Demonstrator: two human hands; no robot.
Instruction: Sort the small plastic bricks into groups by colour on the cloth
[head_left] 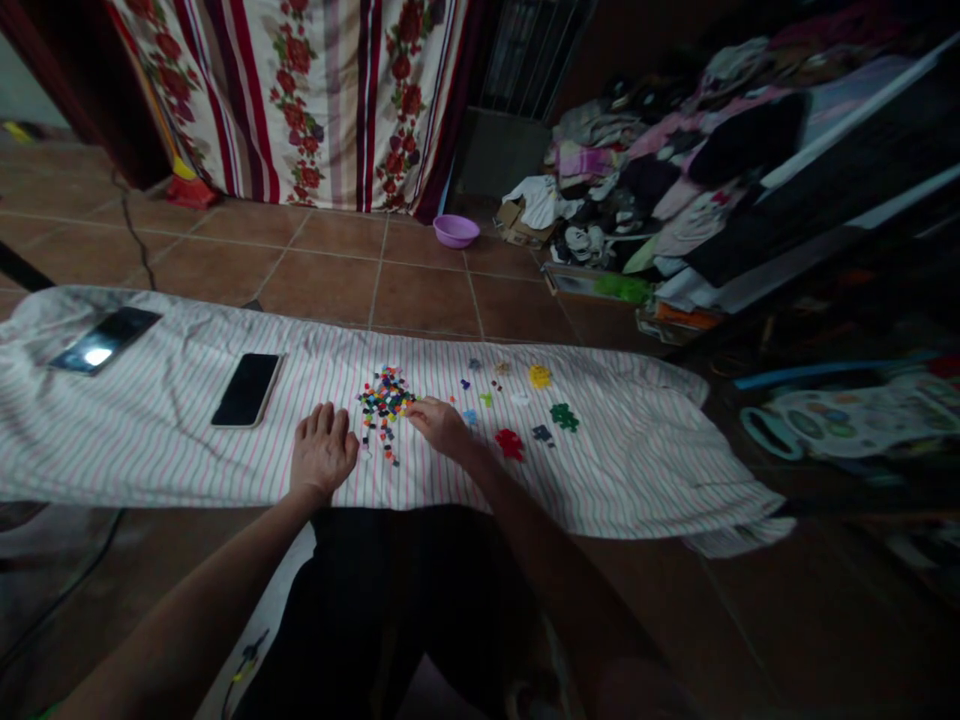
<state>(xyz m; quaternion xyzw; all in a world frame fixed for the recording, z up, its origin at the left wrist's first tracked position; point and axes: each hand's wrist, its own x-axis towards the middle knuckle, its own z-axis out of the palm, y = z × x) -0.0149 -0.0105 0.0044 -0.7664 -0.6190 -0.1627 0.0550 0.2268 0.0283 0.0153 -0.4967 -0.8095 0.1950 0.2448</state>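
Note:
A heap of small mixed-colour pieces [384,397] lies on a pink-striped white cloth [150,430] spread over the tiled floor. My left hand [322,450] rests flat on the cloth just left of the heap, fingers stretched out. My right hand [441,424] sits at the heap's right edge, fingers curled in a pinch at the pieces; what they hold is too small to see. To its right lie sorted little groups: a red one [510,443], a green one [564,416], a yellow one [539,376] and a dark blue one [542,433].
Two phones lie on the cloth at left, a dark one [247,389] and one with a lit screen [105,339]. A purple bowl [456,230] stands on the tiles by a flowered curtain [315,100]. Clothes are piled at right [660,180].

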